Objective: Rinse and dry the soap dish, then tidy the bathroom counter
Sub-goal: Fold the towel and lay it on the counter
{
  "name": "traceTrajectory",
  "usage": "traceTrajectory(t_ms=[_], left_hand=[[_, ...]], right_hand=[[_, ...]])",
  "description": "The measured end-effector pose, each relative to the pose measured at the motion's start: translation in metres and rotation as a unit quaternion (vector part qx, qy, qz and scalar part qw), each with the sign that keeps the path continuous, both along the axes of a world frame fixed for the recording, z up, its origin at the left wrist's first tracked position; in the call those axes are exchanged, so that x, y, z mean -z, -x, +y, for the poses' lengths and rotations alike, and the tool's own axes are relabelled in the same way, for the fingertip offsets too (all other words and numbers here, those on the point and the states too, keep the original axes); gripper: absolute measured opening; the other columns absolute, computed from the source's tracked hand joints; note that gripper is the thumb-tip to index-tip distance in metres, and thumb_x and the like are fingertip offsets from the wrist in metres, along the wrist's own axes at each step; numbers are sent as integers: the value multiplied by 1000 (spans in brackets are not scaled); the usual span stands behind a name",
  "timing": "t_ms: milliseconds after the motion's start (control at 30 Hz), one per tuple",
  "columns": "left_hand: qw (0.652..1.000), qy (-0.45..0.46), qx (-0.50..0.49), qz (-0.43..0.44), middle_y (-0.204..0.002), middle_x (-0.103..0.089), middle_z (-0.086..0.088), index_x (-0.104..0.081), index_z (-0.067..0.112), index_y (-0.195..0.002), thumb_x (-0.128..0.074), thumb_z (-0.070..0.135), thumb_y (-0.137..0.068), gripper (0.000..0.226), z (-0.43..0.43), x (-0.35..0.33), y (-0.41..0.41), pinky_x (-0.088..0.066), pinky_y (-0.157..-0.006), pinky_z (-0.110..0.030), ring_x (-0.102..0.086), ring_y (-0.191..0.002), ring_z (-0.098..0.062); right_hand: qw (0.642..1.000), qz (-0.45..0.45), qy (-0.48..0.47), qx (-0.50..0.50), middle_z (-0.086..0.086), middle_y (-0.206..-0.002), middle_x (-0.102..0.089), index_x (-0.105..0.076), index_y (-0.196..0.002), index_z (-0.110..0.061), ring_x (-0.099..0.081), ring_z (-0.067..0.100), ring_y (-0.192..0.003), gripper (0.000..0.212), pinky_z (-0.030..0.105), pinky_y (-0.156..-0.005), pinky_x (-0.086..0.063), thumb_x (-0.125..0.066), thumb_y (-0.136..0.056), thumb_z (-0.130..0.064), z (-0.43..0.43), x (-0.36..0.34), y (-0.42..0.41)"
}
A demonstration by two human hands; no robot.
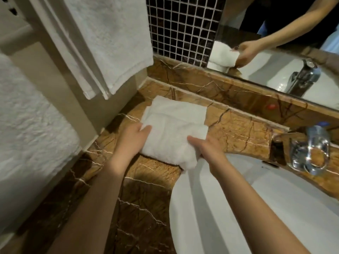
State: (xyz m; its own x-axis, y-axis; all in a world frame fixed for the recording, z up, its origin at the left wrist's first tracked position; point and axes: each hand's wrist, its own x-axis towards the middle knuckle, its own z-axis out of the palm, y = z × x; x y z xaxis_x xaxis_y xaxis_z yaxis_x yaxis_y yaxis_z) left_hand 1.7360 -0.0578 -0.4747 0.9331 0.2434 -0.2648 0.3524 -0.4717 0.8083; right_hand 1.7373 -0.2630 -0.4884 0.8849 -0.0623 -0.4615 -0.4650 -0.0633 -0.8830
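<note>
Counter (pixel 236 131) bearing folded towel (pixel 174 129); left hand (pixel 134 136) and right hand (pixel 207 145) each grip a towel edge.

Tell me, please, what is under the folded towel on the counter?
The towel lies on the counter, its near corner overhanging the sink. Whatever else lies beneath is covered.

Both bare forearms reach forward. The left hand (pixel 136 136) lies palm-down, fingers closed over cloth; the right hand (pixel 205 145) seems to pinch it, its grip partly hidden.
</note>
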Motion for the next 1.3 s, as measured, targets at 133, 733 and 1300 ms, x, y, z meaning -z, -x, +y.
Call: traceTrajectory(t_ms=[133, 733, 1300], left_hand=[[996, 14, 2, -85, -92, -67, -10, -65, 11, -90, -47, 35, -94, 30, 9, 10, 5, -48, -73, -40, -62, -87, -26], [983, -37, -19, -181, -123, -58, 2, -54, 19, -126, -48, 31, -94, 34, 4, 20, -52, -37, -83, -29, -50, -108, -13], [893, -323, 230, -211, -131, -54, -2, -62, 23, -115, -52, 29, -91, 28, -3, -1, -56, -41, -96, -44, -46, -122, -24]], right_hand=[[979, -169, 92, -66, -9, -99, -68, -61, -102, -29, -65, 5, -90, 14, 35, -80, -55, -60, -89, -22, 4, -3, -1], [969, -167, 178, 32, -1, -117, -56, -44, -131, -19, -55, 16, -105, 35, 35, -80, -45, -46, -96, -26, 10, 2, -51], [802, -321, 485, -135, 10, -135, -47, -39, -136, -12, -44, 27, -123, 51, 40, -95, -44, -55, -90, -27, 12, -6, -41]])
